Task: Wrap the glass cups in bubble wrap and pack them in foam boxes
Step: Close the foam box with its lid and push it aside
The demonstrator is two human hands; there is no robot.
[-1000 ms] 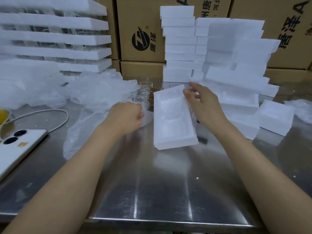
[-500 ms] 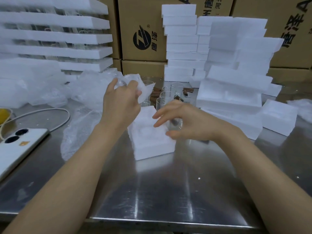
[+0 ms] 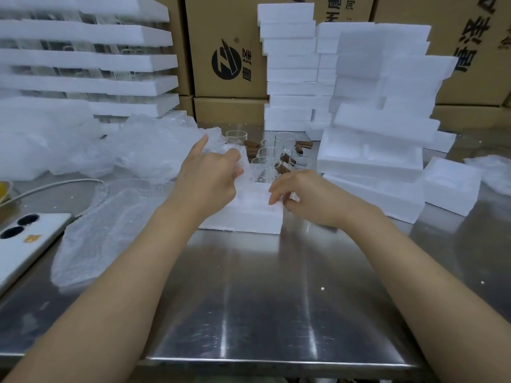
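Left hand [image 3: 210, 183] clamps the bubble wrap bundle [image 3: 244, 163], right hand [image 3: 315, 199] pinches the foam box [image 3: 249, 218] rim mid-frame; we should lower it in squarely

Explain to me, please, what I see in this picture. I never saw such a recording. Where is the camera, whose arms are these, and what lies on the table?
There is no machine here: a person works with bare hands. The camera sits on the person's head and looks forward and down, so you see both forearms. The left hand grips a crumpled bundle of bubble wrap; whether a cup is inside, I cannot tell. The right hand holds the edge of a small foam box on the steel table. Behind it stand bare glass cups. At the right, foam pieces are stacked; loose bubble wrap and a phone lie at the left.
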